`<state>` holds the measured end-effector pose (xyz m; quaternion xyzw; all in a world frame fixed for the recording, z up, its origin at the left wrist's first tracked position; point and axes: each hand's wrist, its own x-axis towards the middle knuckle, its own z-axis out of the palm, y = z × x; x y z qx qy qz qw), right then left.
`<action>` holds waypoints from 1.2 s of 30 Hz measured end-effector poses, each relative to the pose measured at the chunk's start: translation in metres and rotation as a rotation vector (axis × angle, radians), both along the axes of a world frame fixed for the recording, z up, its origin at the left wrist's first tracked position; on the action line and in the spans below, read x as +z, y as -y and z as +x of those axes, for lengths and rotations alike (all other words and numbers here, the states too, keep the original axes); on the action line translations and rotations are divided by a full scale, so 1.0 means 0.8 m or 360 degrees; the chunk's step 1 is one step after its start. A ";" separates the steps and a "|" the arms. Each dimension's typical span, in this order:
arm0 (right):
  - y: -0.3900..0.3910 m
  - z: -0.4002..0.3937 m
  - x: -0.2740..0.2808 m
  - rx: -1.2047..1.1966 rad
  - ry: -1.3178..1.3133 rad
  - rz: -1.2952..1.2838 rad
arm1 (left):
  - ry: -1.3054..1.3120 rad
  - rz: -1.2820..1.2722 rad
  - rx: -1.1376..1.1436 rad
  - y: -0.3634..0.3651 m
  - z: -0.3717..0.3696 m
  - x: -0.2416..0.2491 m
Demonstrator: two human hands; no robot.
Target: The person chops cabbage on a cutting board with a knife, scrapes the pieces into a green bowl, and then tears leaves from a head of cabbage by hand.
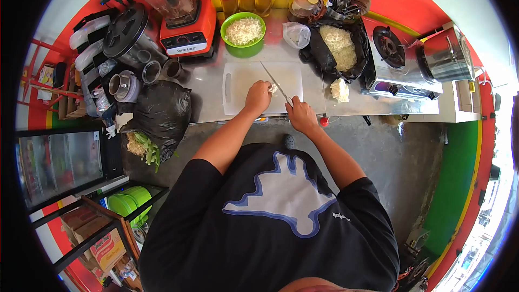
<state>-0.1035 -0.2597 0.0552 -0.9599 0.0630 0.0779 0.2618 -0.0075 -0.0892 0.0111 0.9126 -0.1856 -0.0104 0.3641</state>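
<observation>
Looking down in the head view, I see the left hand (259,97) on the near part of a white cutting board (247,81), its fingers bunched closely round a small pale piece (273,88). The right hand (303,116) has its fingers closed on the handle of a knife (278,87), whose thin blade slants away over the board, close beside that piece. The board lies flat on the shiny metal surface (208,97).

The piece looks light, soft and a bit stringy, likely to tear or squash under a hard pinch; if damp, it may slide on the smooth board. I'd judge it best held from the side away from the blade, with the fingertips curled in. The knife looks stiff and fairly light, and its handle is the safe place to grip.

Beyond the board, a green bowl (243,50) is heaped with pale shreds (244,31), loose and springy by the look of them. Right of the board, a pale clump (339,91) sits near an open black bag (359,48) of similar shreds; it looks easily broken, better cupped from underneath than squeezed.
</observation>
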 end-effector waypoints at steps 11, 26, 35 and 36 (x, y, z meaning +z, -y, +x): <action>-0.013 -0.003 0.013 0.0075 -0.0054 -0.0058 | -0.0389 -0.0317 0.0718 0.028 0.008 -0.027; -0.022 -0.022 0.015 0.0233 -0.0168 -0.0315 | -0.0737 -0.0172 0.0941 0.035 0.000 0.006; -0.029 -0.015 -0.022 0.0304 -0.0339 -0.0405 | -0.0697 -0.0189 0.0953 0.037 0.000 0.004; -0.031 -0.014 -0.023 0.0296 -0.0403 -0.0383 | -0.0720 -0.0207 0.0957 0.037 -0.001 0.003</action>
